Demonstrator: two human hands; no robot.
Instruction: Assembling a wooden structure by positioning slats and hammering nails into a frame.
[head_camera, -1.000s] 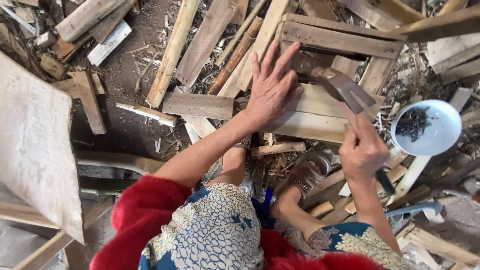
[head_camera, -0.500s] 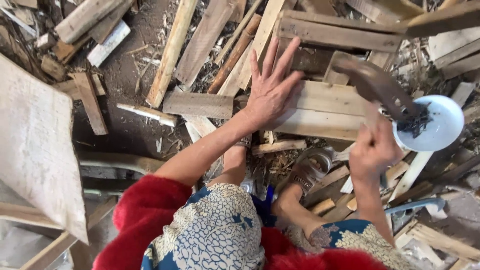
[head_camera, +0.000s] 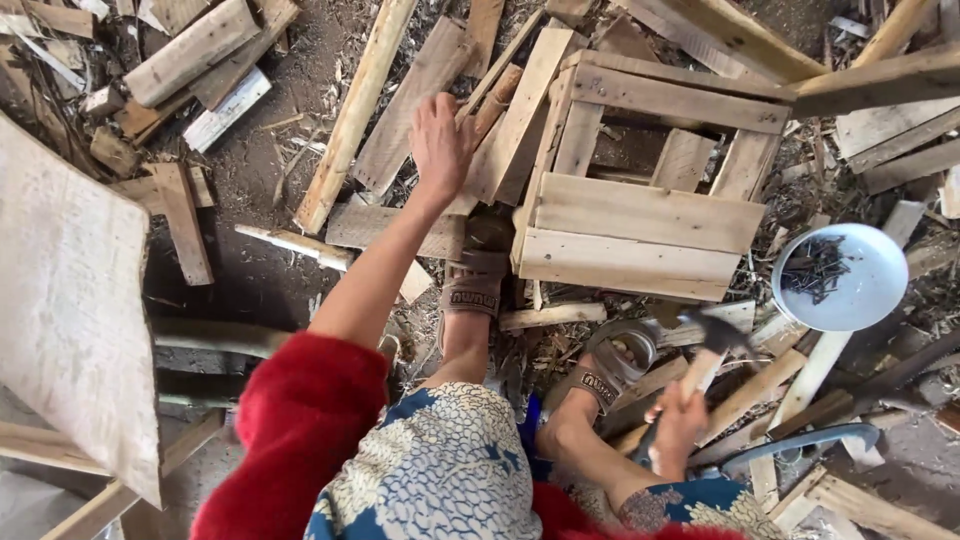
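Observation:
My left hand (head_camera: 440, 145) reaches out over a heap of rough wooden slats (head_camera: 500, 130), its fingers resting on a slat just left of a small wooden crate (head_camera: 640, 215). The crate lies on the ground in front of my sandalled feet (head_camera: 475, 285). My right hand (head_camera: 678, 425) is low by my right knee and grips the handle of a hammer (head_camera: 715, 340), whose dark head points toward the crate's near right corner.
A white bowl (head_camera: 870, 300) holding dark nails sits right of the crate. Loose planks and offcuts (head_camera: 355, 110) litter the dirt all around. A large pale board (head_camera: 70, 310) leans at the left. A blue curved metal piece (head_camera: 800, 440) lies at lower right.
My left hand has left the top of the crate and moved left onto the slats. The hammer has come down from over the crate to beside my right knee.

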